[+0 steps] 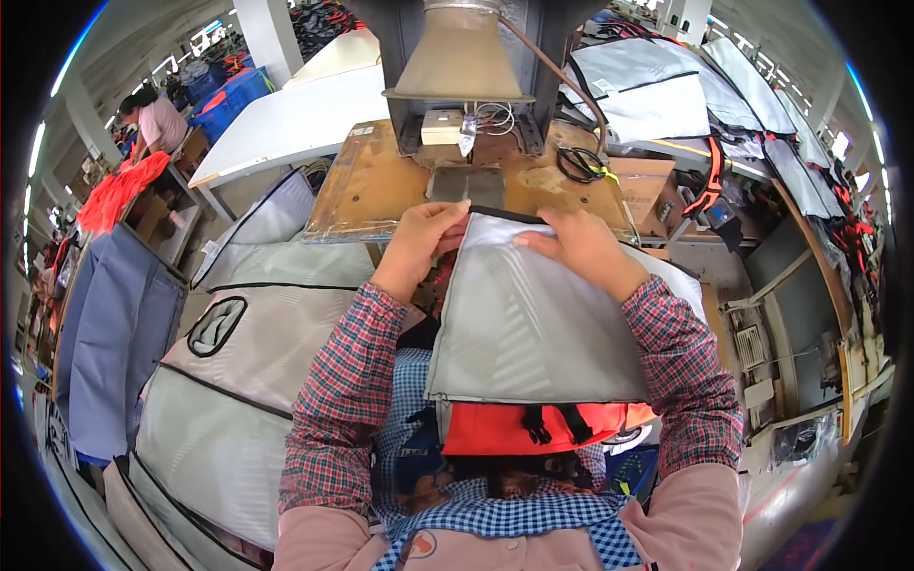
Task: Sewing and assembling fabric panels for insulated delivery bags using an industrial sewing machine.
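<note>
A grey padded fabric piece with black edging hangs in front of me, over a red item with black straps. My left hand pinches its top left corner, and my right hand grips the top edge, thumb on the white band. Just beyond both hands is the small metal plate on a worn wooden board, beneath a machine head with a pointed metal tip and wires.
Grey panels are spread at my left, beside blue-grey fabric. Silver panels lie on a table at back right, and a white table stands back left. A co-worker bends over red fabric. Black cable rests on the board.
</note>
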`<state>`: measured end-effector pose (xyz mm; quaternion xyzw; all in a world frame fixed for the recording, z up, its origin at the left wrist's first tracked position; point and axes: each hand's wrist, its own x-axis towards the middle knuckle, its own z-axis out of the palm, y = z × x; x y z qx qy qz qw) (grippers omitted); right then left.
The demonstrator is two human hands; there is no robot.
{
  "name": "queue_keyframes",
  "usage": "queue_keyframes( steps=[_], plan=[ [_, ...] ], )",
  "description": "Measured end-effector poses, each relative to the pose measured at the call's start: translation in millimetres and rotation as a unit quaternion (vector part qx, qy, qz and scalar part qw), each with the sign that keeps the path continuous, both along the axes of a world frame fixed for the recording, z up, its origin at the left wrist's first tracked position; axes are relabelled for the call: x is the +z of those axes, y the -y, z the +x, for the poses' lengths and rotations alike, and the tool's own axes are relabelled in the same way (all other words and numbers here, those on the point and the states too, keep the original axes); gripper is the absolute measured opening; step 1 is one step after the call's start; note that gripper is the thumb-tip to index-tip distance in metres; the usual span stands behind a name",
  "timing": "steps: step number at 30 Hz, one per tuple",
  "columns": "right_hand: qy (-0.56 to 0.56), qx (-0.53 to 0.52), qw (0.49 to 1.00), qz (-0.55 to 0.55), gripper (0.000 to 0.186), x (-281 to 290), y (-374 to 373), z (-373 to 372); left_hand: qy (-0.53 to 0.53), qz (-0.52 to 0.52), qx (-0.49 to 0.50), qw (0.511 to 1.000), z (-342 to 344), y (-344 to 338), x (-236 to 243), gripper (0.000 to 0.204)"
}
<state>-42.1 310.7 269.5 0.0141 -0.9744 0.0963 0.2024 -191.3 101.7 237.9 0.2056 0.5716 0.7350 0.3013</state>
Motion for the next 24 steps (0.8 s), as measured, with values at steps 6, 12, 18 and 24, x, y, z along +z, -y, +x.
queue_keyframes(
  steps=[6,12,18,24],
  plan=[
    [0.004,0.005,1.000,-0.019,0.058,8,-7,-27,0.040,0.003,-0.064,0.997,-35,-11,-3,0.026],
    [-0.019,0.037,0.998,-0.047,0.058,6,-20,-47,0.111,0.024,-0.099,0.989,-69,-27,-6,0.021],
    [0.009,0.052,0.995,-0.080,0.058,7,-29,-66,0.143,0.023,-0.094,0.985,-80,-37,5,0.019],
    [0.048,0.036,0.993,-0.099,0.063,15,-31,-73,0.165,0.020,-0.054,0.985,-86,-43,10,0.019]
  ],
)
